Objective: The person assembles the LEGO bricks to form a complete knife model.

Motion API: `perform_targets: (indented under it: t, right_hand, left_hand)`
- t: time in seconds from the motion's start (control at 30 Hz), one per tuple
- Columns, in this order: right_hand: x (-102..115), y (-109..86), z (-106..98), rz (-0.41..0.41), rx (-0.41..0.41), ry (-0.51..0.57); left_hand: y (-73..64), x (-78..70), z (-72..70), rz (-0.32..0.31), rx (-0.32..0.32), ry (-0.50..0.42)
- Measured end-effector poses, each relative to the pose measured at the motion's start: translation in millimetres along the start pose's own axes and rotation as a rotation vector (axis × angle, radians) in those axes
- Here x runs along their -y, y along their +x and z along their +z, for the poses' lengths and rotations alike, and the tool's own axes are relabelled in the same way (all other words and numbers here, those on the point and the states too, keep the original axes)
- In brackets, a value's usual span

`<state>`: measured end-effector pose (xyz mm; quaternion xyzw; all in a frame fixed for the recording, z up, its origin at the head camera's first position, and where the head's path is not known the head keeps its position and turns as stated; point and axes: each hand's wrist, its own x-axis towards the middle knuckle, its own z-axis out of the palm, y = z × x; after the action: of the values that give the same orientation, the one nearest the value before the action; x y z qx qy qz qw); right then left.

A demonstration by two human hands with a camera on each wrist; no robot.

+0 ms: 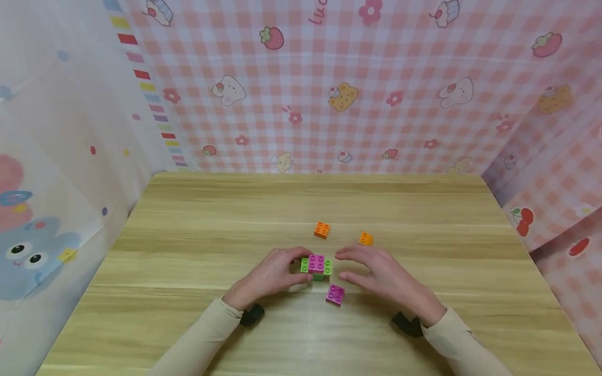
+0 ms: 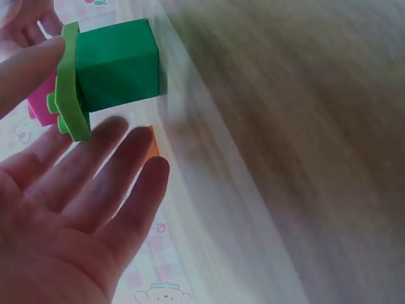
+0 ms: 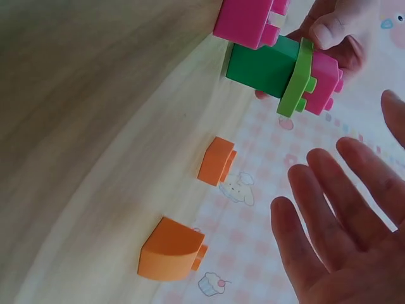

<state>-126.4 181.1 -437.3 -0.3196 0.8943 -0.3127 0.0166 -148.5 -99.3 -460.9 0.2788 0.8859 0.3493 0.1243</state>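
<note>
Pinching the block stack (image 1: 316, 263) (pink on top, green below) with the left hand (image 1: 273, 272), upright on the table (image 1: 197, 235). Holding the right hand (image 1: 378, 269) spread just beside it, near the loose pink block (image 1: 335, 295).

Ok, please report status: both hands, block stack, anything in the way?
Left hand holding block stack. Right hand empty, just beside it. Stack upright on table, pink on top. Loose pink block close by, possibly in the way.
</note>
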Motion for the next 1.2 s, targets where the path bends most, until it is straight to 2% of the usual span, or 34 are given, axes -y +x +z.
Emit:
perform_targets:
  t: [0.27,0.53,0.8,1.0,1.2]
  right_hand:
    - [-3,-10.8,-5,0.011,0.073,0.034]
    - [-8,-14.7,-1,0.018,0.146,0.100]
    - [-11,-12.9,8,-0.034,0.257,0.176]
    - [-11,-8.8,12,-0.084,0.355,0.166]
    - [-10,-5.7,13,-0.101,0.383,0.173]
  left_hand:
    - [-1.2,-0.6,0.1,0.015,-0.033,-0.053]
    - [-2.9,-1.0,0.0,0.047,-0.067,-0.097]
    - [-3.0,-1.6,1.0,0.038,-0.071,-0.133]
    - [-3.4,-2.3,0.8,0.021,-0.073,-0.145]
    - [-2.7,-1.8,0.4,0.023,-0.075,-0.152]
